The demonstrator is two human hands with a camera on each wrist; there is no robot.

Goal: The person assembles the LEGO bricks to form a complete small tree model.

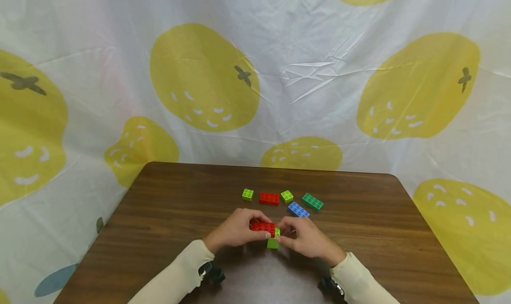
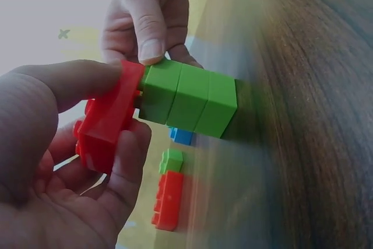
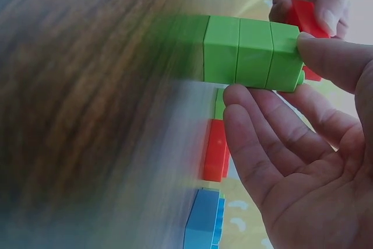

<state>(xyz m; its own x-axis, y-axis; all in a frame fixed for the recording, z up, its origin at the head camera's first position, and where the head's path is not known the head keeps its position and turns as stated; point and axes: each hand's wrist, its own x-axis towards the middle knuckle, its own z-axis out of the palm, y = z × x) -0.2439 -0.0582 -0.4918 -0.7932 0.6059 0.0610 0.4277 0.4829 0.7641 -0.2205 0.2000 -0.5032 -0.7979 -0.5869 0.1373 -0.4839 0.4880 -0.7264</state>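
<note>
Three light-green building bricks form an upright stack (image 1: 273,243) on the table. My left hand (image 1: 238,229) grips a red eight-stud brick (image 1: 262,227) between thumb and fingers. That red brick sits at the top of the stack, slightly tilted, reaching out to the left; green studs show beneath its edge in the left wrist view. My right hand (image 1: 306,238) pinches the upper part of the stack, its thumb on the near face of the top green brick (image 3: 285,56) and its fingers behind.
Beyond the hands lie two light-green bricks, one at left (image 1: 247,195) and one in the middle (image 1: 286,196), with another red brick (image 1: 269,199) between them. A blue brick (image 1: 298,209) and a dark green brick (image 1: 312,202) lie to the right. A patterned curtain (image 1: 279,82) hangs behind the wooden table (image 1: 159,224).
</note>
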